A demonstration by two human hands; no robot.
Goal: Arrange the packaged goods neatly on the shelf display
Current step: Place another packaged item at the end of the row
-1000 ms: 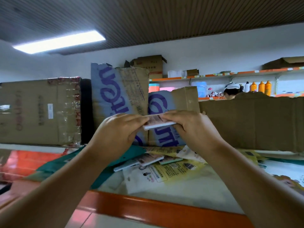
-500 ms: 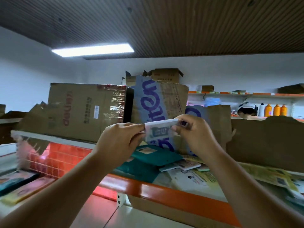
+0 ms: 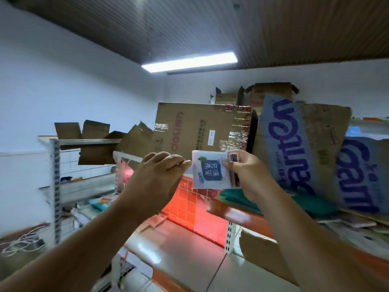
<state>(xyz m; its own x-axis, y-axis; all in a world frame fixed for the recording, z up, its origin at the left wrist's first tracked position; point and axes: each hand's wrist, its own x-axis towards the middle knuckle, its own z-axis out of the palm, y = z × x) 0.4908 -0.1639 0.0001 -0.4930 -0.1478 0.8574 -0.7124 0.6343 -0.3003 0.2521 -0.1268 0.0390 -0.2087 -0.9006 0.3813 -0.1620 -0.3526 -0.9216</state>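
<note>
White packet (image 3: 211, 173), above orange shelf (image 3: 231, 214), pinched in my right hand (image 3: 249, 175). My left hand (image 3: 159, 179) curled beside it, grip unclear

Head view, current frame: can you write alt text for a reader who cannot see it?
A person's right hand pinches a small white packet with a dark blue label, held up before an orange-edged shelf bearing cardboard boxes. The left hand is at the packet's left edge; whether it touches is unclear.
</note>
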